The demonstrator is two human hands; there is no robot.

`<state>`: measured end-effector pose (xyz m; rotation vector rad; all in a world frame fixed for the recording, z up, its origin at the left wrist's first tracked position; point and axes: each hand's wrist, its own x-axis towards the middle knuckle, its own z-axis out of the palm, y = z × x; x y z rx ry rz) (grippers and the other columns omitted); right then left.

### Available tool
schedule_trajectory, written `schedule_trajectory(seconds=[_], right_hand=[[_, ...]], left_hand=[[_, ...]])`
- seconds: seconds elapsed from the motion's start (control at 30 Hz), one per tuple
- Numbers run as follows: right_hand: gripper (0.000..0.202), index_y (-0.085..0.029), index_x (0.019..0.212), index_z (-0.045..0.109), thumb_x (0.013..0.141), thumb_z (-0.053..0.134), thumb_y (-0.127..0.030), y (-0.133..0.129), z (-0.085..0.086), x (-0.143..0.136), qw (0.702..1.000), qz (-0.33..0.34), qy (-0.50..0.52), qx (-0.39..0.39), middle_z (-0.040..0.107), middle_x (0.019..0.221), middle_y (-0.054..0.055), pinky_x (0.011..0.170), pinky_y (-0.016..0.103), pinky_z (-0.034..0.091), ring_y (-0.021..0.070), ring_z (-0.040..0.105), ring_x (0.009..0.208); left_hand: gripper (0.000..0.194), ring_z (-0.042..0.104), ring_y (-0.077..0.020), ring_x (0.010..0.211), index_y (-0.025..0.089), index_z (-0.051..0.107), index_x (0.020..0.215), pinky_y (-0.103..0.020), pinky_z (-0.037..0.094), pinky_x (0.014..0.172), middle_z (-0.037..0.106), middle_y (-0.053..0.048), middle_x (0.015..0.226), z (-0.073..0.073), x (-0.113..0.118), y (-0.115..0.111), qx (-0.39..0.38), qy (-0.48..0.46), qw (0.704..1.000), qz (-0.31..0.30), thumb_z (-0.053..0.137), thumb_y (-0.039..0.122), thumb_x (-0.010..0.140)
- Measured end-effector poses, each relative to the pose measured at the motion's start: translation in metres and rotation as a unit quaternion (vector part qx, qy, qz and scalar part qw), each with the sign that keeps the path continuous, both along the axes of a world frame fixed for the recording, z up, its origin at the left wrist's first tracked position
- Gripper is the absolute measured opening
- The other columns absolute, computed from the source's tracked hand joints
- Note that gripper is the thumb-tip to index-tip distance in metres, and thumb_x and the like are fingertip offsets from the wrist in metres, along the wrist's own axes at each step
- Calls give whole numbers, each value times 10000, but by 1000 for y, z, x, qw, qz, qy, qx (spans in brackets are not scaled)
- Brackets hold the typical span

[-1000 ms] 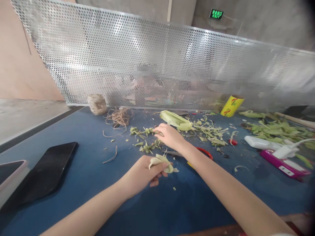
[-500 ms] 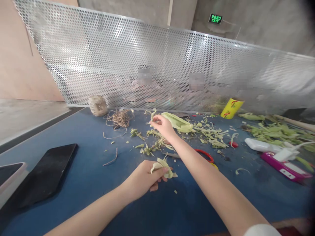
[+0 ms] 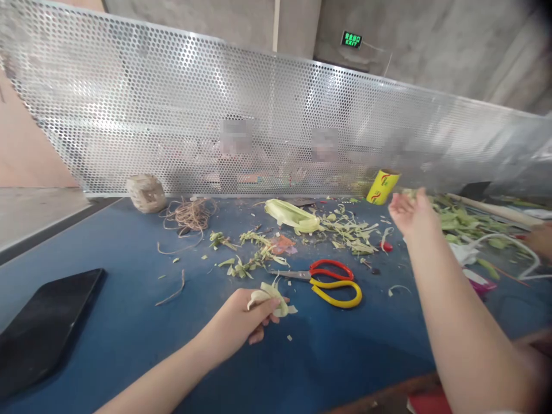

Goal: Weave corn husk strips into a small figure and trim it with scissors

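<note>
The left hand (image 3: pixel 246 319) pinches husk (image 3: pixel 269 292); squeezing could tear it. The right hand's (image 3: pixel 410 214) fingers curl, contents unclear.

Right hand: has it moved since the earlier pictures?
Yes. The right hand has gone rightward: from well left of the yellow cylinder to just right of it in the head view.

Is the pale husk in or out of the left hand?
In: the left hand grips the husk, its thumb laid across it and pale ends sticking out.
</note>
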<state>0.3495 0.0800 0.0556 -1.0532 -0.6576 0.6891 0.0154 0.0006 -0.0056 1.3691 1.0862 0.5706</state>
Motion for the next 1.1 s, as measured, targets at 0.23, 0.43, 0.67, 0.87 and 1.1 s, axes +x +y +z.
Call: schedule_trajectory(seconds=[0.23, 0.43, 0.67, 0.87, 1.1], right_hand=[[169, -125, 958, 566, 825, 527, -222, 11, -38, -63, 993, 97, -1, -67, 603, 898, 53, 621, 268, 491, 115, 586, 706], [162, -152, 813, 660, 748, 604, -289, -24, -29, -142, 905, 367, -211, -45, 659, 792, 60, 549, 257, 466, 140, 598, 640], [272, -193, 974, 641, 831, 475, -354, -51, -38, -170, 760, 495, -422, 12, 653, 903, 44, 639, 241, 450, 141, 587, 776], [280, -187, 1025, 615, 813, 509, -337, -46, -50, -170, 787, 495, -367, -33, 646, 978, 57, 725, 275, 466, 161, 598, 852], [217, -178, 923, 631, 752, 590, -306, -47, -51, -172, 795, 492, -353, -26, 623, 880, 42, 693, 271, 458, 145, 566, 796]], left_hand=[[327, 370, -34, 348, 116, 593, 634, -195, 256, 376, 497, 25, 589, 2, -1, 2, 28, 37, 999, 5, 527, 421, 729], [311, 349, -58, 389, 138, 611, 729, -211, 244, 414, 430, 45, 553, 11, -7, 6, 60, 46, 995, 66, 526, 437, 731], [301, 378, -62, 387, 137, 566, 613, -208, 260, 404, 473, 28, 568, 13, -9, 6, 55, 26, 997, 43, 536, 416, 721], [271, 391, -73, 413, 151, 564, 594, -217, 286, 422, 477, 25, 574, 10, -12, 5, 83, 8, 995, 54, 550, 388, 724], [225, 389, -85, 501, 140, 577, 659, -213, 313, 445, 466, 22, 616, 14, -13, 3, 38, -55, 996, 58, 559, 353, 731]])
